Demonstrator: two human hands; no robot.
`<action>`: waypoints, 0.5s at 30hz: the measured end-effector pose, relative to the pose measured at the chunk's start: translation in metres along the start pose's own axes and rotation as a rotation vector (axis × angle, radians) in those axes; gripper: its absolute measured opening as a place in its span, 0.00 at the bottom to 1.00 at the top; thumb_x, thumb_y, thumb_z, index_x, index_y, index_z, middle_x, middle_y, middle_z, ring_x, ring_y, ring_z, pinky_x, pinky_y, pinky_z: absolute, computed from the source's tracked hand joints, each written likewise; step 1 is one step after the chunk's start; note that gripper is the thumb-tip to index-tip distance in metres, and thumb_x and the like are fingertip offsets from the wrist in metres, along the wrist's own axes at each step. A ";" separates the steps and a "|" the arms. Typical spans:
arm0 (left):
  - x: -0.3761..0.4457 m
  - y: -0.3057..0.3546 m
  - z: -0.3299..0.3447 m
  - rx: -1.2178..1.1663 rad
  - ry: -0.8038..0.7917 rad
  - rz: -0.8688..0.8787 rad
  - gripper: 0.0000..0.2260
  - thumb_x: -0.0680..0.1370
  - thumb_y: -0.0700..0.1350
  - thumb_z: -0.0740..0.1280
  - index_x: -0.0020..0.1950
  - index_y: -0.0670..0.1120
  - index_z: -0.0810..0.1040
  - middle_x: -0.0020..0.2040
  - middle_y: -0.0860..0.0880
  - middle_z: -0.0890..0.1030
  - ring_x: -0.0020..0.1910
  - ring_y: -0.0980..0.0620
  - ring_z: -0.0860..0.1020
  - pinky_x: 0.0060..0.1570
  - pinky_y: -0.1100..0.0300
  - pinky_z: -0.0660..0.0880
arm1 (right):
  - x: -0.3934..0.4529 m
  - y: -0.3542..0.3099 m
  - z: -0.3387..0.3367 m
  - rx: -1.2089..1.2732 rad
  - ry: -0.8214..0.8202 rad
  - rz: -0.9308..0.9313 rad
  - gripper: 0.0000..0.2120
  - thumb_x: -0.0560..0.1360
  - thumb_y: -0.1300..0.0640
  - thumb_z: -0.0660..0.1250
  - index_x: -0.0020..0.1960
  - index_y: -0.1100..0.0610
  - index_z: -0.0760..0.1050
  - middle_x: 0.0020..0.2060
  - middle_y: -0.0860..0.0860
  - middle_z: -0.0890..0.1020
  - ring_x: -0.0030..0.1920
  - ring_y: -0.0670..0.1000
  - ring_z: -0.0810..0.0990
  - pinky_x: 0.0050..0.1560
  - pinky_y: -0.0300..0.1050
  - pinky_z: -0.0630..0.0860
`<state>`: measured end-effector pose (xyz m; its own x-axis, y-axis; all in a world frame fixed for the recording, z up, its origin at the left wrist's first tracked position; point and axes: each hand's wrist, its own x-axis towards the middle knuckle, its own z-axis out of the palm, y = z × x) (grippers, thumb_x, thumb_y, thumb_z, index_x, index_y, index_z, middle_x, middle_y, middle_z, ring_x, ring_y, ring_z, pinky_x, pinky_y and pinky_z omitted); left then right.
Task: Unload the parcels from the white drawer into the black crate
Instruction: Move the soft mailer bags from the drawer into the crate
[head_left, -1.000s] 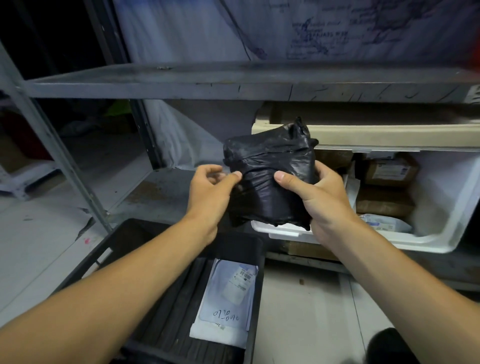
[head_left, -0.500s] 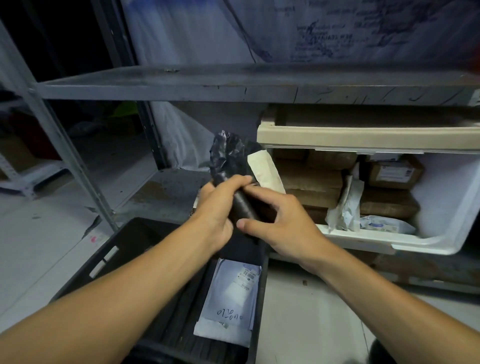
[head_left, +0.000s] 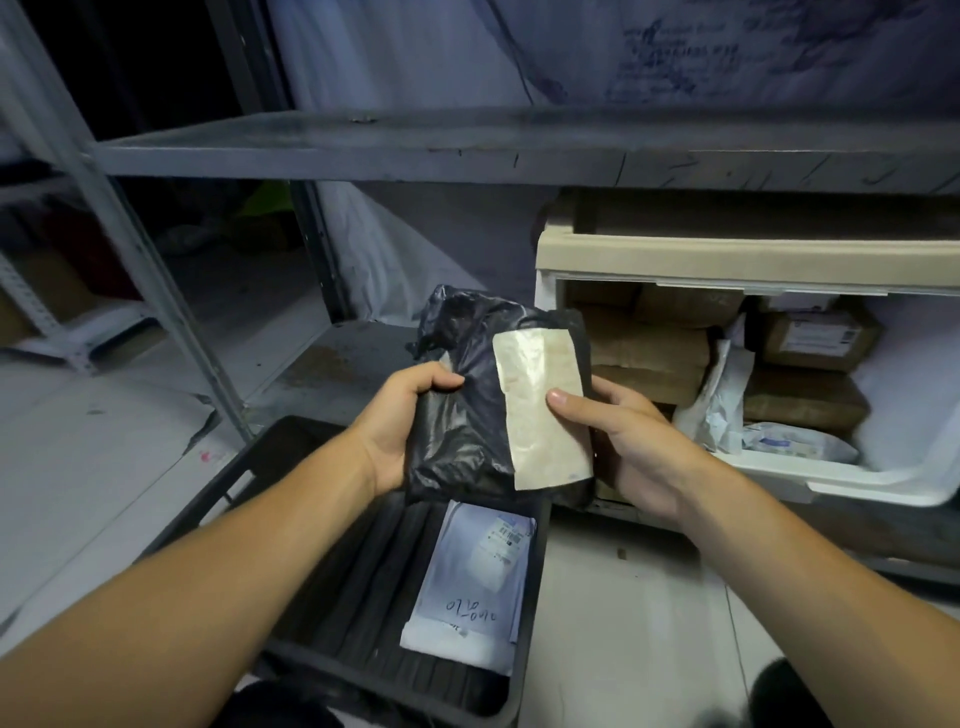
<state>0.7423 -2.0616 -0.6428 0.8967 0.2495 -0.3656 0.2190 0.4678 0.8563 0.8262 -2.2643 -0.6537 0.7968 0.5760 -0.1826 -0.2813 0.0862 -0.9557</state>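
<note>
Parcel handling is at the carry stage: a black plastic-wrapped parcel (head_left: 467, 415) is held in both hands directly above the far end of the black crate (head_left: 363, 597), with its pale label (head_left: 540, 405) turned up toward the camera. That label-up tilt looks, as a judgement, like a check of the label before the drop; holding it over the crate keeps the release short.

The left hand (head_left: 405, 415) grips the parcel's left edge, thumb curled over the front and fingers hidden behind the wrap. The right hand (head_left: 623, 441) holds the right edge, its thumb pressed flat on the label and the other fingers wrapped behind. Both forearms reach forward and converge over the crate, wrists roughly level, palms facing inward toward each other.

Inside the crate, near its right wall, one white mailer (head_left: 472, 582) with a barcode sticker and handwriting already lies flat, so the unloading is judged to be early. To the right of the crate and beyond it, the white drawer (head_left: 883, 483) stands pulled open on the lower shelf, and it holds several brown taped parcels (head_left: 649, 353), a boxed one with a printed label (head_left: 821, 338), and crumpled white mailers (head_left: 727, 405). A grey metal shelf (head_left: 467, 150) spans above the crate and drawer.

The next move probably calls for lowering the parcel beside the mailer.
</note>
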 end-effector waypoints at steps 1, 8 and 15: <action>0.001 -0.002 -0.002 0.005 0.006 -0.010 0.14 0.67 0.44 0.68 0.49 0.40 0.85 0.49 0.39 0.84 0.46 0.40 0.82 0.66 0.42 0.73 | 0.000 0.000 0.002 -0.021 -0.014 -0.015 0.33 0.58 0.50 0.81 0.62 0.52 0.81 0.56 0.51 0.87 0.61 0.55 0.83 0.67 0.57 0.75; 0.011 0.003 -0.007 0.054 0.108 0.100 0.15 0.77 0.43 0.72 0.60 0.37 0.81 0.48 0.39 0.85 0.42 0.43 0.85 0.45 0.51 0.83 | 0.010 -0.005 0.018 -0.053 0.074 -0.122 0.19 0.71 0.62 0.78 0.60 0.53 0.79 0.46 0.48 0.89 0.46 0.48 0.88 0.43 0.41 0.81; 0.017 -0.019 -0.033 0.396 0.237 0.220 0.14 0.75 0.35 0.74 0.60 0.43 0.81 0.52 0.45 0.87 0.53 0.46 0.85 0.56 0.51 0.81 | 0.021 0.017 0.039 -0.194 0.119 -0.095 0.17 0.74 0.64 0.76 0.58 0.50 0.76 0.48 0.50 0.88 0.48 0.52 0.87 0.47 0.52 0.85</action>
<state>0.7406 -2.0386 -0.6775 0.8359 0.5133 -0.1943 0.2050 0.0365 0.9781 0.8179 -2.2191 -0.6653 0.8752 0.4722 -0.1050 -0.1035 -0.0292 -0.9942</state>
